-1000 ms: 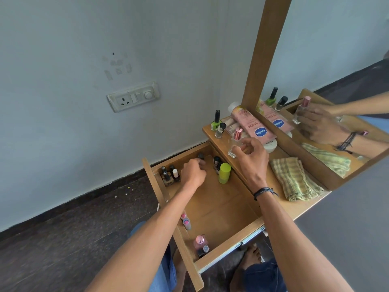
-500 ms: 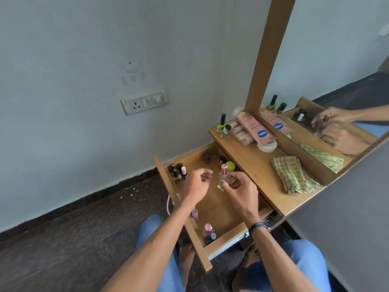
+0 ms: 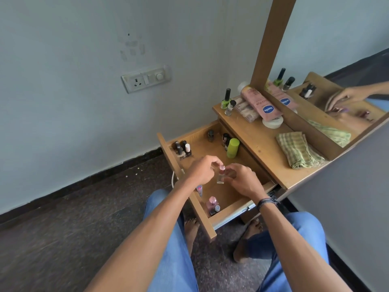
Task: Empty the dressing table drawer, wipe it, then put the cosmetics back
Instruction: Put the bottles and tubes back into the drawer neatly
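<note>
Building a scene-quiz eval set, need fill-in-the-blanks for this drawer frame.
1. The left hand and right hand hold a small clear bottle with a ___ cap.
2. The lime-green container stands inside the open ___.
3. The folded checked cloth lies on the table top in front of the ___.
Missing words: pink; drawer; mirror.
</note>
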Tool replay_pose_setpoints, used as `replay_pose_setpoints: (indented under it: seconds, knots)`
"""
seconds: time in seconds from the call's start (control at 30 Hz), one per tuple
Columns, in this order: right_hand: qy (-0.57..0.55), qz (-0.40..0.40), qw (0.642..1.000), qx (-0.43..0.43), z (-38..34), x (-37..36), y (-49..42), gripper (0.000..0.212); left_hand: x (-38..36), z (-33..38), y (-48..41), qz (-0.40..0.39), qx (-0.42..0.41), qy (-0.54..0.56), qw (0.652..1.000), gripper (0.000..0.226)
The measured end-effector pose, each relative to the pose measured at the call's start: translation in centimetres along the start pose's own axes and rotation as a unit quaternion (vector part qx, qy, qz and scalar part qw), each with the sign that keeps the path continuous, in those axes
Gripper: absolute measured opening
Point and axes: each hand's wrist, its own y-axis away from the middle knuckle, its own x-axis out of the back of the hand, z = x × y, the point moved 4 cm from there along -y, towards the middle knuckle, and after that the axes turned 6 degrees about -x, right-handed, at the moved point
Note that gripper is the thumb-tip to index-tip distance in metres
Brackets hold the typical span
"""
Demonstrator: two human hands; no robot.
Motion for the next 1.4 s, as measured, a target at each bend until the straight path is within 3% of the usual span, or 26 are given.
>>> replay_pose_setpoints:
  seconds: [0.13,0.57,0.97,1.23,1.4]
  knots:
    - [0.016,-0.071,0.997,0.012,-0.5,0.0,0.4,0.025,0.6,0.5,1.3,-0.006,-0.033,-0.063,0.997,0.045]
    - [0.084,-0.222,0.971,0.042,-0.9,-0.1,2.4,0.030,0.1,-0.3,4.8,-0.042,-0.037,-0.045,0.997,0.039]
    - [0.089,-0.234,0.968,0.030,-1.0,0.1,3.0,0.045,-0.3,0.2,5.7,-0.086,-0.030,-0.074,0.993,0.042]
    - [0.091,-0.211,0.972,0.043,-1.4,-0.3,3.5,0.018,-0.7,0.4,5.7,-0.109,-0.034,-0.097,0.989,0.044]
    - [0.108,-0.201,0.972,0.050,-1.1,-0.6,3.6,0.022,-1.1,0.0,5.5,-0.113,-0.034,-0.114,0.986,0.043]
